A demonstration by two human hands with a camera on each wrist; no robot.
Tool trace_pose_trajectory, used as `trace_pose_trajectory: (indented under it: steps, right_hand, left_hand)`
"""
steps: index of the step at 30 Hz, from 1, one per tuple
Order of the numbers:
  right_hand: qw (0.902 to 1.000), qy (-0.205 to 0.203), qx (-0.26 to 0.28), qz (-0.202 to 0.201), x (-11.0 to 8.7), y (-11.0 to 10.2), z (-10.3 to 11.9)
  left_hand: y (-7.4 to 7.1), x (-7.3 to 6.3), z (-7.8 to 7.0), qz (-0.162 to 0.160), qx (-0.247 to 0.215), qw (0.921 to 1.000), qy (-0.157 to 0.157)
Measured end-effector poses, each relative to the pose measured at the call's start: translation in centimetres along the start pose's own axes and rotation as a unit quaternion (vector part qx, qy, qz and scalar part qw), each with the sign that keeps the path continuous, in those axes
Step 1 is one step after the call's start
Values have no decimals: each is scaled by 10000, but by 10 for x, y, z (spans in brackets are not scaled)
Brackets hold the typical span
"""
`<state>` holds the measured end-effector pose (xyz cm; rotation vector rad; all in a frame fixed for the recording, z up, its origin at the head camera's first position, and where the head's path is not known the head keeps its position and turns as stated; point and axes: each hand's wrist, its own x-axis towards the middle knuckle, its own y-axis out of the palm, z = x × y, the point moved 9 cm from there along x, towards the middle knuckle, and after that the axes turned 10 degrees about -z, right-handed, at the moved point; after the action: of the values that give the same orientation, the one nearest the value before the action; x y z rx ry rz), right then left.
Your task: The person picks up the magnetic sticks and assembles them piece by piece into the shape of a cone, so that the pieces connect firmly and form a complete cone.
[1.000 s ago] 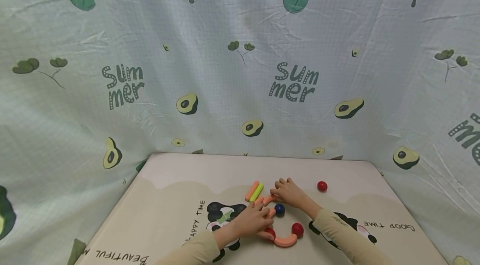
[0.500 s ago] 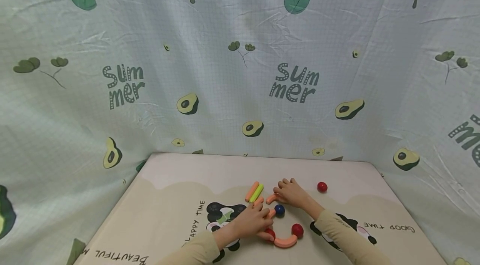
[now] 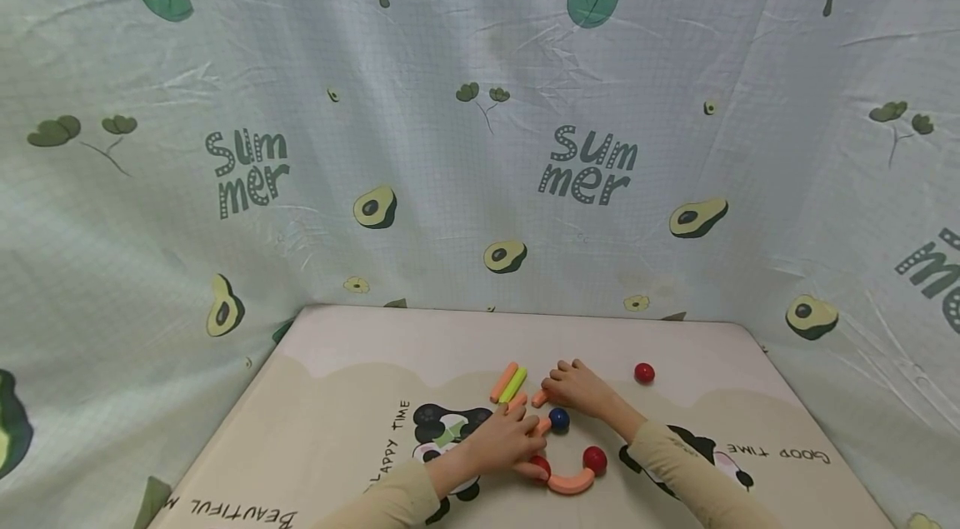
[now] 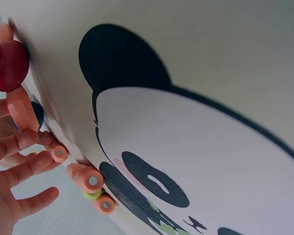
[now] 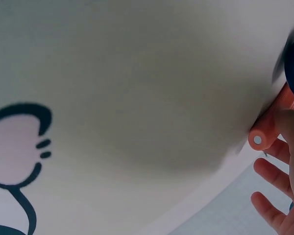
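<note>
My left hand [image 3: 506,439] holds an orange magnetic rod [image 4: 22,108] joined to a red ball [image 4: 10,66], thumb at the ball. The rod's far end [image 3: 542,426] meets a blue ball [image 3: 558,420]. From the red ball a curved orange rod [image 3: 572,481] runs to another red ball [image 3: 595,460]. Behind the blue ball, my right hand [image 3: 576,387] pinches a short orange rod [image 5: 272,122] between thumb and index finger, other fingers spread. A metal dot shows at this rod's end. Its middle is covered by my fingers in the head view.
Beyond my left fingertips lie an orange rod [image 3: 504,381], a lime rod [image 3: 513,385] and another orange rod [image 3: 517,401]. A loose red ball [image 3: 644,373] sits farther right. The printed table [image 3: 337,379] ends at a patterned curtain [image 3: 450,179].
My right hand shifted slightly right with the orange rod, apart from the rods at its left, then came back a little left. Less of that rod shows now. My left hand stays put.
</note>
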<state>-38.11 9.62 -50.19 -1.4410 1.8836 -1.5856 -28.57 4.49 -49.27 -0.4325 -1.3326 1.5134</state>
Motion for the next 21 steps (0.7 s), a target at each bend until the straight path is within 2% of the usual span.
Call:
trace_pose_trajectory:
  steps: [11, 16, 21]
  right_hand:
    - [9998, 44, 60, -171, -4, -5, -1]
    - [9981, 435, 331, -281, -9, -10, -8]
    - [9934, 949, 616, -182, -15, -11, -14]
  left_hand:
    - [1, 1, 1, 76, -55, 9999, -38]
    - [3, 2, 2, 96, -8, 9999, -59]
    - [4, 3, 3, 8, 21, 9998, -179]
